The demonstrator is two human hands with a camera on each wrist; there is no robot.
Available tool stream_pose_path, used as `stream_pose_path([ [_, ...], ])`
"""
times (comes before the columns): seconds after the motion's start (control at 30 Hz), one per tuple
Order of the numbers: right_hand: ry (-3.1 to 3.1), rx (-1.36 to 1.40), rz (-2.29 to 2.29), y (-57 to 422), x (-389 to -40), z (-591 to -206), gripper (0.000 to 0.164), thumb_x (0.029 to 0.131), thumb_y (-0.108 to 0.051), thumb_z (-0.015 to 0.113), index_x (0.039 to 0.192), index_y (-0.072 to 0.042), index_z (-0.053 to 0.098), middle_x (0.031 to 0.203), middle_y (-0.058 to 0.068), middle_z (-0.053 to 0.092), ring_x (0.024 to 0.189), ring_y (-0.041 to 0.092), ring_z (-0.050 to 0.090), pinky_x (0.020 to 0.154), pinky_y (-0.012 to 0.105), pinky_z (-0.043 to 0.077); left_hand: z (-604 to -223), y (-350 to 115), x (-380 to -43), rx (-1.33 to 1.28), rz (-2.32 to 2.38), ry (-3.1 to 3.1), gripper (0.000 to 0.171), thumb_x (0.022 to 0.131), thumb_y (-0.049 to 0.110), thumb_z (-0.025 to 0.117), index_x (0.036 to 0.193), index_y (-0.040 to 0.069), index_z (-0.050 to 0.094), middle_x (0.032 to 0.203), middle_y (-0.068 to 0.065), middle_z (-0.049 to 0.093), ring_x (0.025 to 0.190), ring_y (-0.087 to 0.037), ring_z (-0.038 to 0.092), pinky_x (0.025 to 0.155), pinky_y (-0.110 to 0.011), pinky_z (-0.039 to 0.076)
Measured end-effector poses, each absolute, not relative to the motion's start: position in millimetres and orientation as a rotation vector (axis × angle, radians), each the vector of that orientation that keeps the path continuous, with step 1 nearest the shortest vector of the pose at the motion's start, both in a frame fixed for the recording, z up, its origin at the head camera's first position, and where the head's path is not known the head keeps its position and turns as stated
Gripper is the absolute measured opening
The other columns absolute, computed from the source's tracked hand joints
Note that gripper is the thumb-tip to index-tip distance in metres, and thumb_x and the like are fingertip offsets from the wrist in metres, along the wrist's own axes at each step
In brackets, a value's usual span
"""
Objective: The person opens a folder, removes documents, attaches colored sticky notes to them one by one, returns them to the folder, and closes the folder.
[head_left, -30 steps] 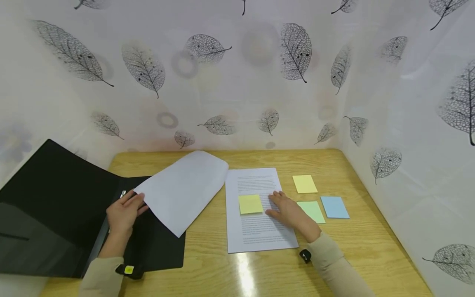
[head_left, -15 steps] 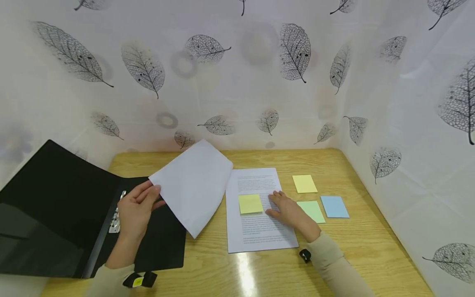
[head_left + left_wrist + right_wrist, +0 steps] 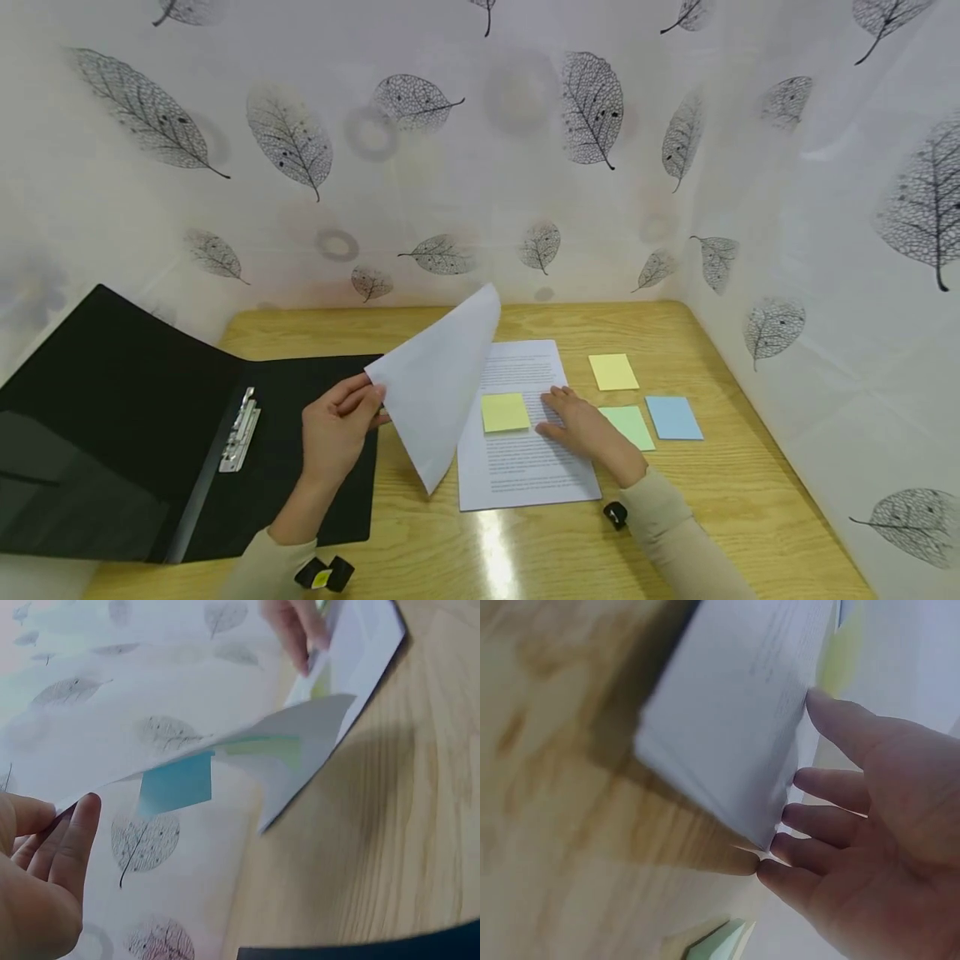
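Note:
In the head view my left hand [image 3: 333,437] pinches the left edge of a white paper sheet [image 3: 438,383]. The sheet is lifted and curled, with its blank side showing, and it covers part of the printed stack. A blue sticky note [image 3: 177,785] hangs at this sheet in the left wrist view, with a yellow-green patch farther along. My right hand [image 3: 588,429] rests on the right part of the printed paper stack [image 3: 536,483], its fingers loosely spread at the edge in the right wrist view. One yellow sticky note [image 3: 506,412] lies on the stack's top page.
An open black binder [image 3: 300,517] lies at the left, its cover raised, with a metal clip [image 3: 240,433] by the spine. Right of the stack lie a yellow note pad [image 3: 613,372], a green note pad [image 3: 627,427], partly behind my right hand, and a blue note pad [image 3: 674,417].
My left hand has carried the sheet rightward from over the binder to over the stack's left side, uncovering the metal clip. The right hand has stayed in place.

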State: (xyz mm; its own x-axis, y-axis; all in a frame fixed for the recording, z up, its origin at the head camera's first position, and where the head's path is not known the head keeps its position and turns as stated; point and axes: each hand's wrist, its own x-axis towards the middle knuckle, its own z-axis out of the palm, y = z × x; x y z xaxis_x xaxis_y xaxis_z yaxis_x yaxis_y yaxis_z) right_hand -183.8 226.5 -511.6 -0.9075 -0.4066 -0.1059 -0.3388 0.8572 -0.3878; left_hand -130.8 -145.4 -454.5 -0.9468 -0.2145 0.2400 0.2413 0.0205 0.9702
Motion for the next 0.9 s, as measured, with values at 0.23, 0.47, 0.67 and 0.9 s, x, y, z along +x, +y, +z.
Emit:
stream_pose_path([
  [0.23, 2.878, -0.612, -0.760, 223, -185, -493, 0.060, 0.108, -0.031, 0.062, 0.152, 0.007, 0.049, 0.159, 0.033, 0.045, 0.146, 0.050, 0.046, 0.118, 0.061, 0.042, -461, -113, -131, -0.105, -2.059, -2.022, 0.030, 0.095, -0.006, 0.073, 0.124, -0.014, 0.070, 0.109, -0.036, 0.074, 0.084, -0.003, 0.077, 0.067, -0.029, 0.065],
  [0.47, 2.842, -0.534, -1.144, 205, -186, -463, 0.058, 0.111, -0.040, 0.053, 0.157, -0.004, 0.048, 0.154, 0.023, 0.056, 0.133, 0.043, 0.063, 0.108, 0.059, 0.053, -471, -79, -130, -0.162, -2.133, -2.062, 0.030, 0.094, -0.005, 0.074, 0.123, -0.012, 0.071, 0.108, -0.032, 0.076, 0.081, -0.006, 0.077, 0.067, -0.032, 0.066],
  [0.67, 2.751, -0.303, -1.370, 193, -188, -453, 0.062, 0.112, -0.046, 0.048, 0.158, -0.005, 0.047, 0.154, 0.021, 0.056, 0.130, 0.042, 0.065, 0.105, 0.056, 0.056, -480, -53, -125, -0.211, -2.134, -2.123, 0.029, 0.094, 0.000, 0.077, 0.121, -0.010, 0.073, 0.107, -0.028, 0.078, 0.082, -0.018, 0.080, 0.066, -0.029, 0.065],
  [0.9, 2.585, -0.027, -1.604, 192, -190, -451, 0.061, 0.110, -0.034, 0.057, 0.155, 0.006, 0.046, 0.145, 0.029, 0.061, 0.118, 0.041, 0.072, 0.088, 0.041, 0.065, -484, -34, -120, -0.331, -2.071, -2.233, 0.026, 0.095, 0.006, 0.078, 0.120, -0.003, 0.076, 0.110, -0.022, 0.079, 0.089, -0.027, 0.081, 0.068, -0.027, 0.065],
])
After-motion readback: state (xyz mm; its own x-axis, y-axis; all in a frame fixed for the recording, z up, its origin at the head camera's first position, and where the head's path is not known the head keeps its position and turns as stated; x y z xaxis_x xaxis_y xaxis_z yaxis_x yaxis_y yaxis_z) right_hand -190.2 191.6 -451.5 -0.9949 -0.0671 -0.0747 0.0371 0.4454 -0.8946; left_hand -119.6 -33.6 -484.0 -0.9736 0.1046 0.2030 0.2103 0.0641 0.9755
